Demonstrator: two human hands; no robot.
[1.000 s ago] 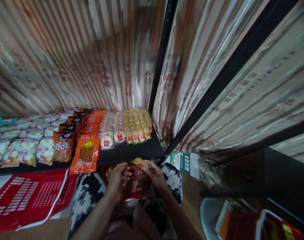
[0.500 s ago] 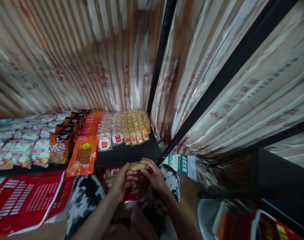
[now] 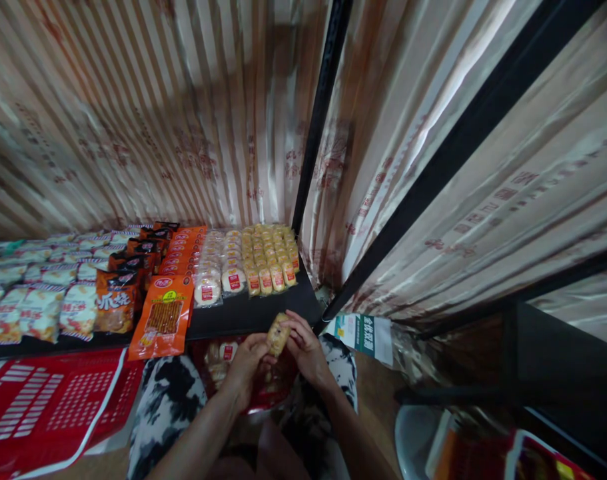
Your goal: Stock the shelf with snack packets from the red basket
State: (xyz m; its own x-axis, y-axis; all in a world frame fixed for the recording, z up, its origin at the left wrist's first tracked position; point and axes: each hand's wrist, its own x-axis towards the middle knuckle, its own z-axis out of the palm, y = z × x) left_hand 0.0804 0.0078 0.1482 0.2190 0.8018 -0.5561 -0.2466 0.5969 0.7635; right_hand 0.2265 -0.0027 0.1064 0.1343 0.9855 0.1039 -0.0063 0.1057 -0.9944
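A small yellow wrapped snack packet is pinched between my two hands, just in front of the black shelf. My left hand grips its lower end. Fingers of my right hand close on its right side. Under my hands a red bag with more wrapped snacks rests on my lap. Rows of matching yellow packets lie at the shelf's right end, next to round white cakes.
Orange packs, brown packs and white packs fill the shelf to the left. A red slotted basket lies at lower left. Striped plastic sheeting and black posts stand behind. A green-and-white carton lies right of my hands.
My hands have risen from the red bag toward the shelf edge with the yellow packet, which has turned from lying flat to standing on end.
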